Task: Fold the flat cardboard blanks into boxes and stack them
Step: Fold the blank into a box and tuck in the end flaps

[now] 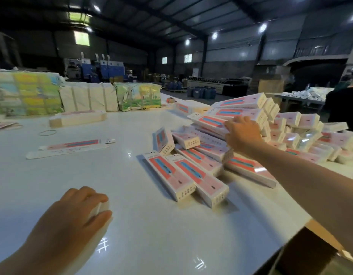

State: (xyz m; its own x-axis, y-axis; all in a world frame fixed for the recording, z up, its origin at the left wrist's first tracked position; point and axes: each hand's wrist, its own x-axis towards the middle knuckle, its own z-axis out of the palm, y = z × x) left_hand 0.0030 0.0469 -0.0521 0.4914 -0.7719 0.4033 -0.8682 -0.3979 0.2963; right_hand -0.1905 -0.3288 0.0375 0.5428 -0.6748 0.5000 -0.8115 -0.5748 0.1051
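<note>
Left hand, nearest the camera, low on the white worktop: fingers curled around a small white piece, seemingly the end of a carton, mostly hidden under the palm. Bare, glossy worktop surface lies between this hand and the heap of folded boxes; the worktop's near-right edge runs diagonally just below the heap, brown cardboard showing beneath it.

At the heap's near edge, two folded boxes lie side by side, touching, long axes running from far-left to near-right, printed pink-and-blue faces up.

Right arm reaches across the heap's near side. Right hand rests on the heap's upper tier, fingers spread and fairly straight against a long box whose long axis runs left-right, tilted. Whether the fingers grip it, cannot tell.

Left of the heap, well apart: one flat blank on open worktop, long axis left-right. Beyond it a rubber band, then a stack of flat blanks.

Far from the heap, at the worktop's back: wrapped bundles in a row. A person in dark clothing stands behind the heap's right end.
</note>
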